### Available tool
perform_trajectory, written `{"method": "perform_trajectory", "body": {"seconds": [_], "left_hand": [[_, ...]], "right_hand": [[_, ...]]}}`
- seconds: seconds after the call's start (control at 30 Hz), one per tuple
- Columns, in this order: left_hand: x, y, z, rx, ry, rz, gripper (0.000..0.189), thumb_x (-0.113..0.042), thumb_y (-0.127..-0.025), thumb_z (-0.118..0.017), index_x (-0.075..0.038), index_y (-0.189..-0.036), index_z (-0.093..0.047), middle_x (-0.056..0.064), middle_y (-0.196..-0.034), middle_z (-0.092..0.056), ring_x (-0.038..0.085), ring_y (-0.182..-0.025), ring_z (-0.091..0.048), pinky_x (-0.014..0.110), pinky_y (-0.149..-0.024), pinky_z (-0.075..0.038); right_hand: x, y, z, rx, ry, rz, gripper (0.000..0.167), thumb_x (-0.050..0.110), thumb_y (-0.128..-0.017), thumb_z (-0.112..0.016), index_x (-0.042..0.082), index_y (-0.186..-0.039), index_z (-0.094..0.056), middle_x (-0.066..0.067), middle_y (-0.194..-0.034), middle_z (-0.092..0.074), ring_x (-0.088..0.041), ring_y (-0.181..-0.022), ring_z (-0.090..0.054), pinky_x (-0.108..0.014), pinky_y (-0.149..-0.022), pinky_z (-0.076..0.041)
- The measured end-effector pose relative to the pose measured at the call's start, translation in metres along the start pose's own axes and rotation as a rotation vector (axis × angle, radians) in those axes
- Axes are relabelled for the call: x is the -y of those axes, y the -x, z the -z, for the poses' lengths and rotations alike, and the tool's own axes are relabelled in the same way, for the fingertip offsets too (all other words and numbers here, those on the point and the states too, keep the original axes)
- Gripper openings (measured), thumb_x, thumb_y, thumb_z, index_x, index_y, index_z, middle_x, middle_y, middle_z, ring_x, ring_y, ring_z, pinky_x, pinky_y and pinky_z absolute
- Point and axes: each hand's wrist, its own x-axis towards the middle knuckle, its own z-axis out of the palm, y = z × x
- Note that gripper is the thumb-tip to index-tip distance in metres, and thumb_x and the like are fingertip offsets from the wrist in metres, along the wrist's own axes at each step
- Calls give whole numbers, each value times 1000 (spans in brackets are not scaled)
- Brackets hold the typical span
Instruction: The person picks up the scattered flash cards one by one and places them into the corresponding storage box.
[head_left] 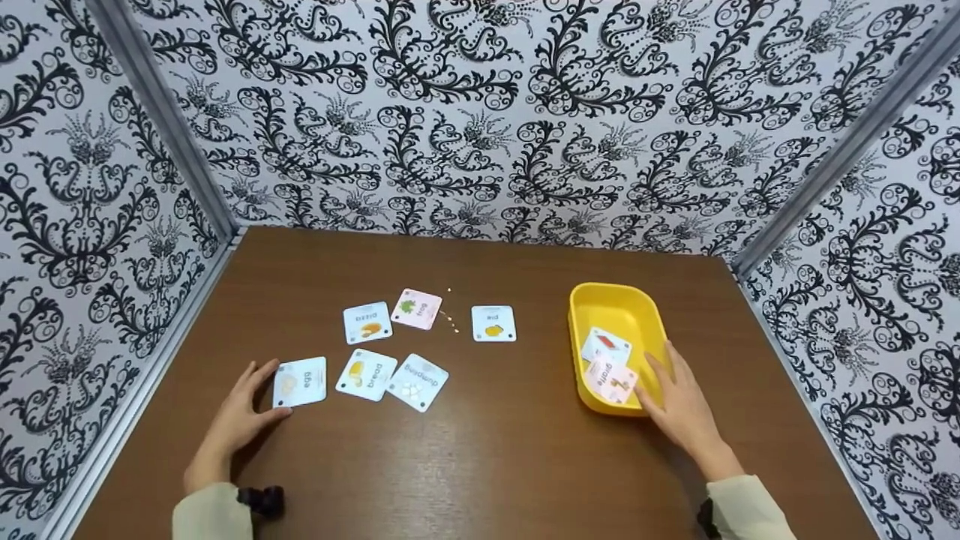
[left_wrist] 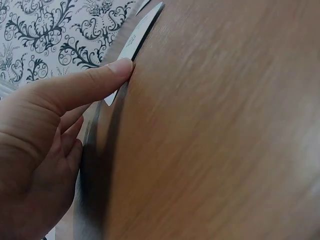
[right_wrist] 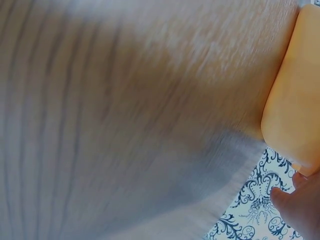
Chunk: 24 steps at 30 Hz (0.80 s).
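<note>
My left hand (head_left: 236, 420) holds a white egg card (head_left: 300, 382) by its edges at the table's left, thumb at the near edge and a finger at the far corner. In the left wrist view the thumb lies against the rim of the card (left_wrist: 137, 40), which looks slightly bowed. My right hand (head_left: 682, 405) is over the right side of a yellow tray (head_left: 619, 295), fingers spread and thumb beside a pink giraffe card (head_left: 613, 381). That card overlaps a white card with a red picture (head_left: 604, 343) inside the tray.
Right of the egg card lie a bread card (head_left: 366, 374) and a dumpling card (head_left: 418, 382), edges meeting. Behind them are a pizza card (head_left: 367, 323) and a pink frog card (head_left: 417, 308). A pie card (head_left: 493, 323) lies nearer the tray. Patterned walls (head_left: 480, 150) enclose the table.
</note>
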Motion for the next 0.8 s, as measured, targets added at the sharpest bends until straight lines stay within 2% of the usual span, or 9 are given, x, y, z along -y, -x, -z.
{"method": "perform_trajectory", "body": {"seconds": [0.23,0.37,0.53,0.8], "left_hand": [[-1,0,0,-25,12,-27,80,-17,-82,-80,2,-148,-39,31,-157,-29,55,-147,-14,76,-110,-19],[-4,1,0,-15,9,-24,78,-16,-83,-80,3,-148,-39,29,-156,-32,54,-147,-14,74,-113,-17],[-9,-1,3,5,-47,-14,82,-17,-82,-80,6,-148,-37,32,-154,-33,55,-146,-17,71,-115,-17],[-15,-6,0,9,-106,-13,94,-21,-78,-84,12,-147,-29,33,-142,-40,52,-138,-25,68,-113,-22]], "right_hand": [[1,0,0,-10,6,12,58,30,-94,-62,2,-143,-49,-27,-160,-23,-48,-142,-29,-67,-110,-34],[1,0,0,-29,2,28,58,29,-93,-63,1,-142,-50,-28,-160,-25,-48,-142,-31,-66,-110,-34],[0,0,-1,-63,-3,58,57,27,-92,-64,-2,-139,-53,-29,-159,-27,-48,-141,-32,-64,-111,-33],[-1,1,0,-44,-1,43,57,28,-93,-63,-1,-141,-52,-28,-159,-25,-47,-142,-31,-65,-112,-32]]}}
